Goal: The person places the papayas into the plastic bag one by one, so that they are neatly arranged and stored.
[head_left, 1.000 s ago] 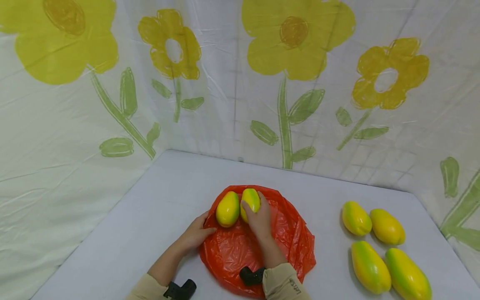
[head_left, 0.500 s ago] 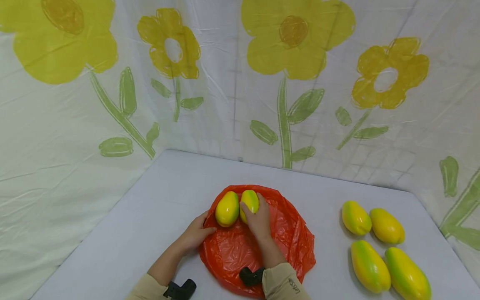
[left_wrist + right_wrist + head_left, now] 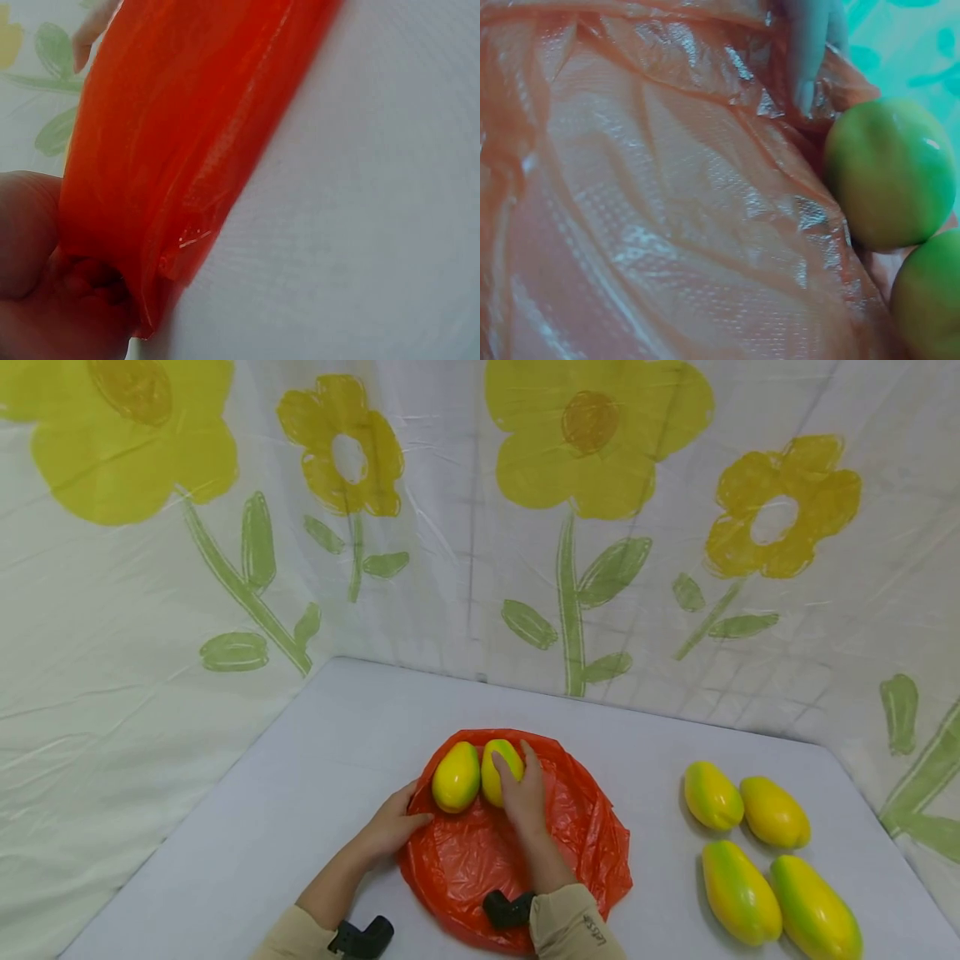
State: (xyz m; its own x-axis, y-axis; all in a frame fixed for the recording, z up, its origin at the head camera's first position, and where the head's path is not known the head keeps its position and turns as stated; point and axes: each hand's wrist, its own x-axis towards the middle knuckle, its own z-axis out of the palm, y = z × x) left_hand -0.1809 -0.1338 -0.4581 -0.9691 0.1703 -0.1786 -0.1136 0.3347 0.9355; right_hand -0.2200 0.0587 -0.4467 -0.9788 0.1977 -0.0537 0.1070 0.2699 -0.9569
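Observation:
A red plastic bag [image 3: 468, 860] lies spread open on the table, its rim rolled into a ring. My left hand [image 3: 393, 822] grips the bag's left rim, thumb on the inner side; the left wrist view shows its thumb [image 3: 26, 232] beside the red film. Two yellow-green fruits, which look like papayas, sit inside at the far side: a left papaya [image 3: 455, 778] and a right papaya [image 3: 492, 785]. My right hand [image 3: 525, 797] is at the right papaya, thumb in front and fingers loosely spread beside it. In the right wrist view both papayas show [image 3: 891, 176].
Several more papayas [image 3: 742, 893] lie grouped on the white table [image 3: 360, 710] to the right of the bag. Behind stands a white curtain [image 3: 442, 610] printed with yellow flowers. A dark wrist camera [image 3: 510, 910] hangs over the bag's near part.
My right hand has loosened and shifted slightly right, its thumb sliding across the right papaya, which stays in the bag. My left hand keeps its place on the rim.

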